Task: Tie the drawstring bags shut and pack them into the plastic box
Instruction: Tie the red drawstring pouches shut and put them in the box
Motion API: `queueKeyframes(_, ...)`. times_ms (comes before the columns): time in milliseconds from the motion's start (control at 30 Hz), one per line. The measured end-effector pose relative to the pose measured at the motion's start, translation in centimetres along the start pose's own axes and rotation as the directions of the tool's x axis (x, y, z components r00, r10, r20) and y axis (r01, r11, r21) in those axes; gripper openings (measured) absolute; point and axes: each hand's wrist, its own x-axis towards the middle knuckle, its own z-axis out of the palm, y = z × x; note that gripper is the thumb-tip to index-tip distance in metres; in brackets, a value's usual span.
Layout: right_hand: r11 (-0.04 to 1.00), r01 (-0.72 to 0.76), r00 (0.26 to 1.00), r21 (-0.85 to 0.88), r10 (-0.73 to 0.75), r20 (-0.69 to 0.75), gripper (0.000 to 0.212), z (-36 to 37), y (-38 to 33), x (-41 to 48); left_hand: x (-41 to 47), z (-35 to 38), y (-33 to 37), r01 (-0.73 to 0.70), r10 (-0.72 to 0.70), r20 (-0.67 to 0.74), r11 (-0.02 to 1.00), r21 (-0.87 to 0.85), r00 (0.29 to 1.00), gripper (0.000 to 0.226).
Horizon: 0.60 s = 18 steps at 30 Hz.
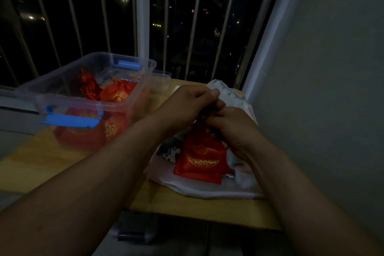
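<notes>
Satin gives the red drawstring bag point(202, 158) its sheen, with gold motifs across a plump, soft body. It stands upright over the near right part of the table, and its base seems to rest on a heap of pale, limp sheets point(199, 190). We hold it by the gathered neck because that is where it closes. Our right hand point(230, 129) has its fingers curled tight round the neck. Our left hand point(187, 104), just above and touching the right, is curled too and seems to pinch the cord, though the cord itself is hidden. We judge the knot is being made. To the left stands the clear plastic box point(133, 97), rigid and thin-walled, with blue latches point(70, 120). It is set close so that a tied bag has only a short way to go. Several tied red bags point(118, 93) lie in it, seen through its walls. Under all this is a smooth, light wooden table point(62, 164), and beyond it pale window bars point(193, 27) stand against the night.
</notes>
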Motion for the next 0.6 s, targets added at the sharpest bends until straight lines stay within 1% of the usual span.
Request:
queueKeyframes(100, 0.995, -0.021, 1.000, 0.093, 0.021, -0.001, 0.015, -0.3, 0.2, 0.1, -0.1, 0.1, -0.4, 0.011, -0.010, -0.011, 0.998, 0.056, 1.000, 0.031)
queueKeyframes(133, 0.989, -0.032, 0.999, 0.145, 0.032, 0.003, 0.015, -0.5, 0.2, 0.1, -0.3, 0.0, -0.5, 0.018, -0.015, -0.022, 0.991, 0.131, 1.000, 0.031)
queueKeyframes(167, 0.980, -0.047, 0.999, 0.192, 0.047, 0.004, 0.016, -0.7, 0.3, 0.1, -0.6, 0.1, -0.7, 0.015, -0.008, -0.029, 0.970, 0.242, 1.000, 0.033)
queueKeyframes(233, 0.965, -0.079, 0.997, 0.251, 0.082, 0.002, 0.017, -1.0, 0.3, 0.2, -1.1, 0.4, -1.3, -0.034, 0.039, -0.002, 0.903, 0.428, 0.999, 0.039)
queueKeyframes(300, 0.953, -0.110, 0.994, 0.282, 0.112, 0.010, 0.017, -1.1, 0.4, 0.3, -1.4, 0.9, -2.2, -0.077, 0.079, 0.018, 0.855, 0.513, 0.997, 0.035)
queueKeyframes(367, 0.945, -0.136, 0.991, 0.298, 0.136, 0.020, 0.015, -1.1, 0.6, 0.4, -1.4, 1.2, -2.6, -0.077, 0.104, -0.017, 0.832, 0.550, 0.994, 0.024)
queueKeyframes(433, 0.948, -0.137, 0.990, 0.286, 0.135, 0.027, 0.013, -1.2, 0.7, 0.4, -1.3, 1.1, -2.5, -0.071, 0.111, -0.041, 0.838, 0.541, 0.993, 0.014)
queueKeyframes(500, 0.966, -0.104, 0.995, 0.235, 0.102, 0.022, 0.013, -1.3, 0.8, 0.4, -1.3, 0.8, -2.1, -0.058, 0.086, -0.029, 0.852, 0.520, 0.996, 0.014)
queueKeyframes(600, 0.996, -0.031, 0.999, 0.088, 0.034, -0.032, 0.012, -1.4, 0.7, 0.5, -1.1, 0.3, -2.0, -0.003, 0.011, -0.012, 0.855, 0.518, 1.000, 0.021)
